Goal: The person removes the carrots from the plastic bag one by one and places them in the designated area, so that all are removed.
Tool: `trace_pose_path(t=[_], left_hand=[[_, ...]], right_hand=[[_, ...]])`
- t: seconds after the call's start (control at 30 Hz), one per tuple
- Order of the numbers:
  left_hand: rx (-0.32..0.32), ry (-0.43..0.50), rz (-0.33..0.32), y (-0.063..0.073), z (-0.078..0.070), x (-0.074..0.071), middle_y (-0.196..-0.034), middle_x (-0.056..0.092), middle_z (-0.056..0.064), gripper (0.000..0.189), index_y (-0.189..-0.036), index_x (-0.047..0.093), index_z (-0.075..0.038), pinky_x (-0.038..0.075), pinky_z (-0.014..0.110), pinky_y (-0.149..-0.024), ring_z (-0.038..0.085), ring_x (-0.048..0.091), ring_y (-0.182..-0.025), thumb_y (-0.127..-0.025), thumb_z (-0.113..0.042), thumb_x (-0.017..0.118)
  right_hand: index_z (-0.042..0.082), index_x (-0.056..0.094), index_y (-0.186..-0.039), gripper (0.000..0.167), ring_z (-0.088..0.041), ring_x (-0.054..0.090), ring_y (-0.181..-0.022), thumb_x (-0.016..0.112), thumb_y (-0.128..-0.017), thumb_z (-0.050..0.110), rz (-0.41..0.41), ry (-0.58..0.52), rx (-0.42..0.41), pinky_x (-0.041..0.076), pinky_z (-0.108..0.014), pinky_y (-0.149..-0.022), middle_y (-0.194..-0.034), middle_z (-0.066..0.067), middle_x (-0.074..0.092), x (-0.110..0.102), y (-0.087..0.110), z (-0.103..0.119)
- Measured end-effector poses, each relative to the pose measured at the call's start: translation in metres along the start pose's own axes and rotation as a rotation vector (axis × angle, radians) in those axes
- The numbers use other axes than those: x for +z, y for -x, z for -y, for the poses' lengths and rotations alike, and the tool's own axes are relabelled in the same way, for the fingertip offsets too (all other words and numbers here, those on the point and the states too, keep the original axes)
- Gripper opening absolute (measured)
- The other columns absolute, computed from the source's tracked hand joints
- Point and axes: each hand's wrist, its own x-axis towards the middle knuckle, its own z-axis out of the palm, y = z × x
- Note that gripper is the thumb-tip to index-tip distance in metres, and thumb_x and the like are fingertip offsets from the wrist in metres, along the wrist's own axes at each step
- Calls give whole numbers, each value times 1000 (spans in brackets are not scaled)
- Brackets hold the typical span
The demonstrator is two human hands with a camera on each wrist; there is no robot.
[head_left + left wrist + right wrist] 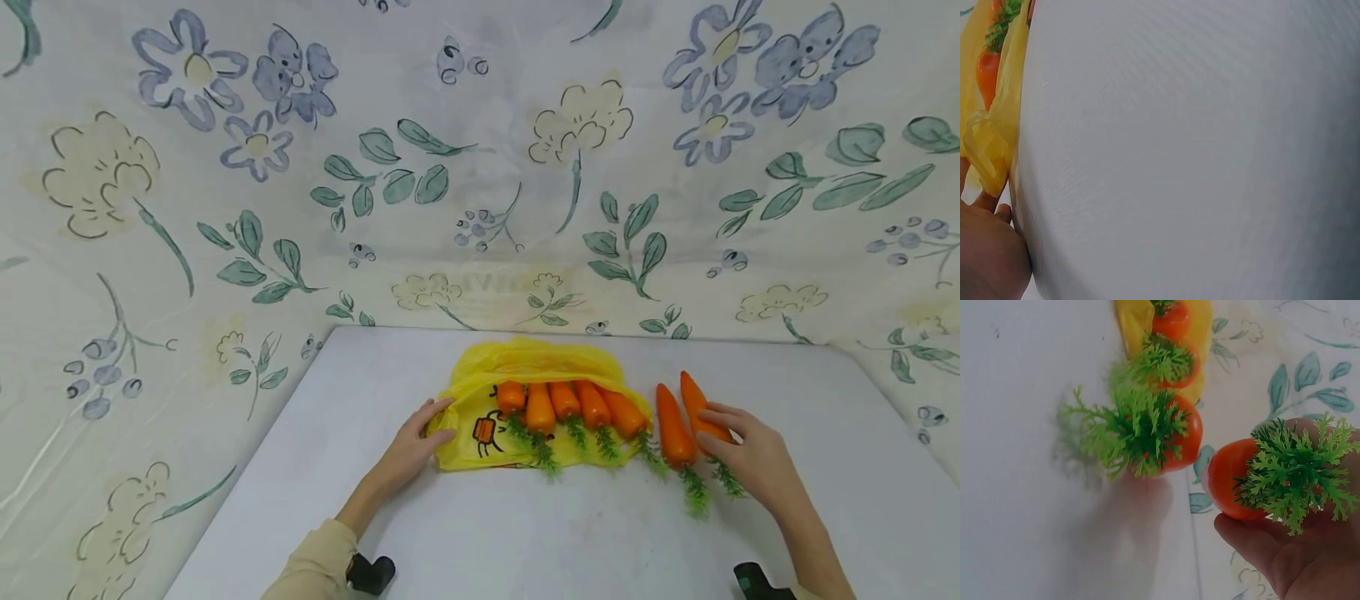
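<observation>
While the right hand (753, 454) pinches the outer carrot (697, 400) between thumb and fingers, the left hand (405, 446) is at the near-left edge of the yellow bag (465, 408), thumb and forefinger apart; pinching or just pressing, can't tell. Probably there to steady the thin plastic, which looks likely to slide. The right grip takes the carrot across its sides, leafy end toward the wrist, likely so the narrow end stays free ahead of the fingertips.

Loose carrot (676, 429) lies just left of the right fingers, outside the bag. Five carrots (565, 404), farther left, sit in a row between the two hands, narrow ends hidden under the bag's upper fold, leaves toward the person; presumably laid that way to fit the bag's mouth.

Head view alone gives the whole row plus the printed figure (486, 429) right of the left fingertips. Right wrist view adds the gap between held and loose carrots and the leafy tuft (1300, 472) in front of the palm. Left wrist view is mostly white tabletop (1166, 150), but shows plastic crumpled over the left fingertips; what's underneath is hidden.
</observation>
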Motion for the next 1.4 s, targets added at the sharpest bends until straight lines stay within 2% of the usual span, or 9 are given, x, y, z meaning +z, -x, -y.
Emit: trace_pose_path(t=[0.2, 0.5, 0.93, 1.4], left_hand=[[2, -2, 0, -2, -1, -1, -164, 18, 15, 56, -149, 45, -21, 8, 61, -119, 35, 9, -152, -96, -29, 59], [4, 9, -3, 0, -1, 0, -164, 17, 16, 57, -149, 44, -20, 7, 60, -119, 36, 9, -152, -95, -28, 59], [-15, 14, -9, 1, -2, 1, -164, 16, 16, 57, -150, 44, -22, 7, 61, -119, 37, 9, -152, -95, -30, 60], [-20, 19, -11, 1, -2, 1, -165, 15, 15, 56, -149, 44, -23, 7, 61, -119, 36, 8, -152, -96, -31, 59]], right_hand=[[-7, 59, -130, 52, -54, 41, -128, 60, -98, 34, 28, 53, -6, 40, -69, -96, -142, -31, 48, -1, -5, -7], [-10, 57, -130, 49, -55, 42, -126, 59, -97, 26, 118, 78, 65, 42, -67, -96, -140, -35, 46, 1, -11, -18], [-11, 61, -125, 42, -56, 43, -124, 62, -93, 17, 68, 96, -17, 40, -69, -96, -135, -35, 50, 8, -10, -18], [-9, 55, -130, 47, -56, 40, -127, 64, -93, 18, 50, 69, 10, 41, -68, -97, -138, -37, 44, 8, -7, -15]])
